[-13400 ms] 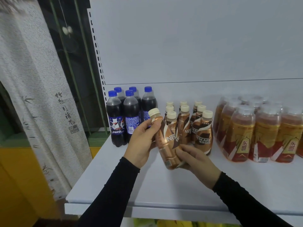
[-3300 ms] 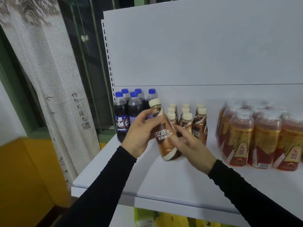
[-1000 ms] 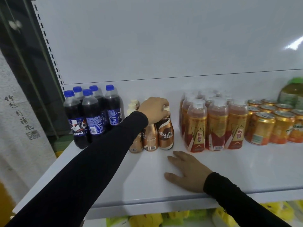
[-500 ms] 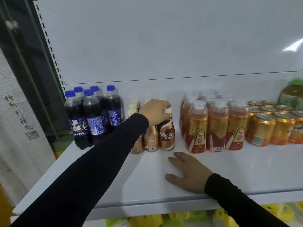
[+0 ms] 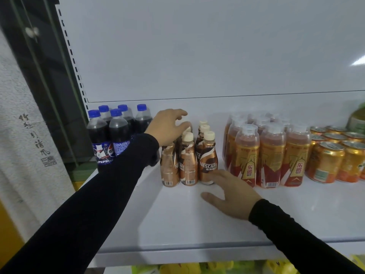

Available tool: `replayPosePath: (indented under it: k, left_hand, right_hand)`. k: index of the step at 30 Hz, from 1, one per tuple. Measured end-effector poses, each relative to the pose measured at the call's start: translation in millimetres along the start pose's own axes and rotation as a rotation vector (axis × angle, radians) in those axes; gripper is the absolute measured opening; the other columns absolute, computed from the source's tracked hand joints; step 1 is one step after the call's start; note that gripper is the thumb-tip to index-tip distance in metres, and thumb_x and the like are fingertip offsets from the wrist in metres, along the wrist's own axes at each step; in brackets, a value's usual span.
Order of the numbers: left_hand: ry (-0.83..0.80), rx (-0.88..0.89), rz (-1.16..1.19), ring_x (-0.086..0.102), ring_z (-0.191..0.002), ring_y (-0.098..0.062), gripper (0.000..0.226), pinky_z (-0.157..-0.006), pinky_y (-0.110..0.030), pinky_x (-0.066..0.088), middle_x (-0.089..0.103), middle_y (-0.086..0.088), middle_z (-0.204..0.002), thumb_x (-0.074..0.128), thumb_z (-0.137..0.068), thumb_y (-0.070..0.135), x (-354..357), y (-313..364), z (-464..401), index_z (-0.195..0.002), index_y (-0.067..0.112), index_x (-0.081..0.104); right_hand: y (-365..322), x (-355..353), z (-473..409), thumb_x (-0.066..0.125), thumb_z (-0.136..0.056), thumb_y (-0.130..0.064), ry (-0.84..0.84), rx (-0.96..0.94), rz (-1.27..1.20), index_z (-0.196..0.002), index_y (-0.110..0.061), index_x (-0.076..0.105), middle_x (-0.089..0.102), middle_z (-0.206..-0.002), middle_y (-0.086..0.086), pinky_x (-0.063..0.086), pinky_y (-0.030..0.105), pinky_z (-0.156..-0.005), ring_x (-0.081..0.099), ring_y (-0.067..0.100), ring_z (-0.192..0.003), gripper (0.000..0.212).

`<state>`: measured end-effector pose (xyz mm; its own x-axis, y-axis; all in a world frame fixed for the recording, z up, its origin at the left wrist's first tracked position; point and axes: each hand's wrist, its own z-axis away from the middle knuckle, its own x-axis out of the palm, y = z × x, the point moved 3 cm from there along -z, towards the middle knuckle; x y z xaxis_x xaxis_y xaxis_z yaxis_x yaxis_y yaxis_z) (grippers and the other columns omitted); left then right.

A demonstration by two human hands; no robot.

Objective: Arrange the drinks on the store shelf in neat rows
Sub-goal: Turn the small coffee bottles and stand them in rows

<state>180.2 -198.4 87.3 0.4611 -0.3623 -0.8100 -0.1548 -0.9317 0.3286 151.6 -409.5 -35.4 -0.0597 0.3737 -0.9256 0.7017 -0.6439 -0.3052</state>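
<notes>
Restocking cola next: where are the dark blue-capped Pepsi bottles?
The dark blue-capped Pepsi bottles stand at the white shelf's far left, left of the brown Nescafe bottles.

"NESCAFE" reads in white across the brown label of the front right coffee bottle (image 5: 208, 159), with a line of small characters under it too blurred to read; the front middle coffee bottle (image 5: 188, 161) beside it on the left shows only "NESC" running down its side. To the left, the near cola bottle (image 5: 98, 139) carries "PEPSI" in white at the foot of its blue label. To the right, two front orange drink bottles (image 5: 247, 157) bear the red characters "东鹏", and the hanging cloth (image 5: 33, 135) at far left has a column of brushed characters and a seal that I cannot make out.
</notes>
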Motion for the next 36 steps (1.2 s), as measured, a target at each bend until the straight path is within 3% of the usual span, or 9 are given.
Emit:
replayPosePath:
  k: [2, 4, 9, 15, 19, 22, 25, 29, 36]
  left_hand:
    - [0.018, -0.034, -0.007, 0.055, -0.122, -0.018, 0.045, -0.097, -0.026, 0.037, 0.062, -0.003, -0.132, 0.055, -0.1, 0.04, -9, -13, 1, -0.14, 0.021, 0.054]
    - [0.029, -0.07, -0.012, 0.056, -0.12, -0.018, 0.045, -0.097, -0.026, 0.039, 0.062, -0.003, -0.132, 0.055, -0.1, 0.04, -17, -26, 1, -0.141, 0.021, 0.054]
    - [0.008, -0.157, 0.001, 0.058, -0.118, -0.021, 0.047, -0.098, -0.031, 0.045, 0.061, -0.006, -0.134, 0.057, -0.099, 0.038, -24, -55, -3, -0.142, 0.019, 0.052]
    - [-0.118, -0.227, 0.052, 0.059, -0.116, -0.02, 0.054, -0.094, -0.026, 0.044, 0.061, -0.005, -0.132, 0.066, -0.094, 0.042, -14, -72, -8, -0.14, 0.018, 0.053]
    - [-0.212, -0.21, 0.036, 0.06, -0.107, -0.016, 0.042, -0.088, -0.024, 0.046, 0.065, -0.004, -0.126, 0.062, -0.097, 0.033, 0, -76, -9, -0.135, 0.017, 0.058]
    - [-0.207, -0.21, 0.07, 0.06, -0.103, -0.015, 0.032, -0.087, -0.024, 0.044, 0.066, -0.005, -0.122, 0.059, -0.098, 0.022, 8, -78, -9, -0.129, 0.016, 0.06]
    - [-0.164, -0.236, 0.107, 0.059, -0.098, -0.014, 0.028, -0.082, -0.023, 0.043, 0.067, -0.005, -0.117, 0.061, -0.097, 0.023, 13, -81, -10, -0.123, 0.016, 0.062]
    - [-0.11, -0.287, 0.167, 0.063, -0.1, -0.018, 0.025, -0.092, -0.034, 0.052, 0.068, -0.004, -0.108, 0.068, -0.093, 0.029, 9, -88, -8, -0.112, 0.014, 0.064]
    - [0.046, -0.329, 0.277, 0.065, -0.099, -0.019, 0.022, -0.09, -0.04, 0.055, 0.068, -0.003, -0.105, 0.072, -0.09, 0.028, -22, -92, 4, -0.096, 0.028, 0.051]
  right_hand:
    - [-9, -15, -13, 0.045, -0.092, -0.061, 0.097, -0.054, 0.005, -0.14, -0.028, 0.047, 0.049, -0.14, -0.011, 0.039, 0.018, -0.102, 0.048, 0.003, -0.121, 0.058]
    - [-16, -28, -30, 0.041, -0.09, -0.064, 0.161, -0.094, 0.031, -0.139, -0.028, 0.048, 0.052, -0.136, -0.011, 0.048, 0.029, -0.101, 0.05, 0.004, -0.118, 0.061]
    - [-30, -62, -79, 0.05, -0.093, -0.056, 0.3, -0.194, 0.121, -0.14, -0.021, 0.048, 0.051, -0.138, -0.002, 0.04, 0.026, -0.104, 0.048, 0.012, -0.123, 0.058]
    - [-34, -75, -134, 0.036, -0.092, -0.069, 0.044, -0.121, 0.261, -0.155, -0.023, 0.024, 0.025, -0.16, 0.002, 0.021, 0.034, -0.117, 0.023, 0.018, -0.146, 0.079]
    - [-28, -66, -147, 0.032, -0.09, -0.074, -0.14, -0.059, 0.289, -0.156, -0.023, 0.021, 0.021, -0.162, 0.003, 0.02, 0.037, -0.118, 0.021, 0.021, -0.147, 0.084]
    - [-26, -62, -148, 0.033, -0.089, -0.075, -0.139, -0.05, 0.303, -0.156, -0.026, 0.02, 0.017, -0.164, -0.001, 0.02, 0.035, -0.117, 0.021, 0.019, -0.148, 0.084]
    - [-26, -60, -148, 0.034, -0.09, -0.074, -0.114, -0.057, 0.333, -0.156, -0.024, 0.021, 0.018, -0.163, -0.001, 0.022, 0.035, -0.116, 0.023, 0.019, -0.147, 0.084]
    - [-24, -60, -147, 0.033, -0.089, -0.076, -0.122, -0.052, 0.334, -0.157, -0.024, 0.018, 0.016, -0.164, -0.001, 0.02, 0.035, -0.118, 0.021, 0.018, -0.148, 0.086]
    - [-22, -60, -147, 0.028, -0.085, -0.079, -0.134, -0.05, 0.321, -0.157, -0.025, 0.019, 0.016, -0.164, -0.001, 0.017, 0.036, -0.119, 0.019, 0.018, -0.149, 0.089]
